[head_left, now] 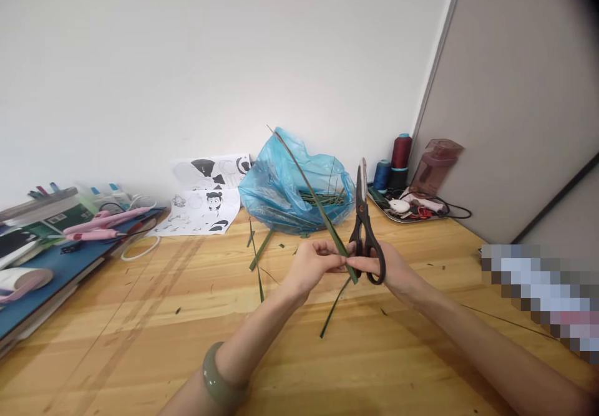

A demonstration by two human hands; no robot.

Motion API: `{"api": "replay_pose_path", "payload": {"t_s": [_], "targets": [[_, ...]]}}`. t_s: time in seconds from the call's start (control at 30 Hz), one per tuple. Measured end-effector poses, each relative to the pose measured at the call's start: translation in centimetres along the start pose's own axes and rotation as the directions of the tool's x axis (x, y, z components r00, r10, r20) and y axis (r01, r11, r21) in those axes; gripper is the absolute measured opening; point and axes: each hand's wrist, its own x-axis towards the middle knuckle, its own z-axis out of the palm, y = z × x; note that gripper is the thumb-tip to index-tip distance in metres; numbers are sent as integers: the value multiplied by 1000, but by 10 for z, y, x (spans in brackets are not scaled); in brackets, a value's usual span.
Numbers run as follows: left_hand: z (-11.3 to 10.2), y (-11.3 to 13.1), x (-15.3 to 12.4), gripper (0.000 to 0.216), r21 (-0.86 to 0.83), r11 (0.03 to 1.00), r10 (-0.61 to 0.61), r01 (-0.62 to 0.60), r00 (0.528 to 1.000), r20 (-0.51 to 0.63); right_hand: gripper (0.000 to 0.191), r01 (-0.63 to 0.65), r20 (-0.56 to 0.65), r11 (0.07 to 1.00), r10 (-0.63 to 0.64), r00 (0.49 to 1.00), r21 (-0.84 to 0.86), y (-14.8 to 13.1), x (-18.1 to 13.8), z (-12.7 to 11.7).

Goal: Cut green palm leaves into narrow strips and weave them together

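My left hand (314, 267) pinches a long green leaf blade (322, 213) near its wide lower end. The blade slants up and to the left, ending in a thin brown tip in front of the blue plastic bag (271, 179). My right hand (381, 266) has the black-handled scissors (364, 222) hooked on it, blades pointing up and looking closed. Its thumb meets the left fingertips on the leaf, and some of its fingers are hidden behind the handles. More green leaf strips (327, 199) show in the bag's opening.
Leaf scraps (262, 251) lie on the wooden table (154, 341). Printed drawings (206, 210) lean at the wall. A tray (407, 216) with small items stands by thread spools (401, 154) and a pink bottle (433, 166). Pink glue guns (100, 224) rest on the left.
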Motion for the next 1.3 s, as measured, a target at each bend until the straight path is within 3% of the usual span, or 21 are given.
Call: {"api": "replay_pose_path", "payload": {"t_s": [0.2, 0.57, 1.07, 1.3], "targets": [[-5, -3, 4, 15, -65, 998, 17, -20, 998, -54, 17, -18, 29, 999, 17, 999, 34, 8, 1, 1], [2, -9, 5, 26, -51, 998, -29, 24, 993, -112, 17, -77, 23, 992, 80, 997, -97, 3, 2, 2], [-2, -5, 2, 23, -37, 998, -45, 43, 997, -61, 20, -56, 22, 996, 57, 998, -72, 7, -3, 6], [-7, -7, 4, 22, -70, 997, -28, 19, 992, -124, 20, -59, 14, 991, 61, 998, -120, 9, 0, 4]]}}
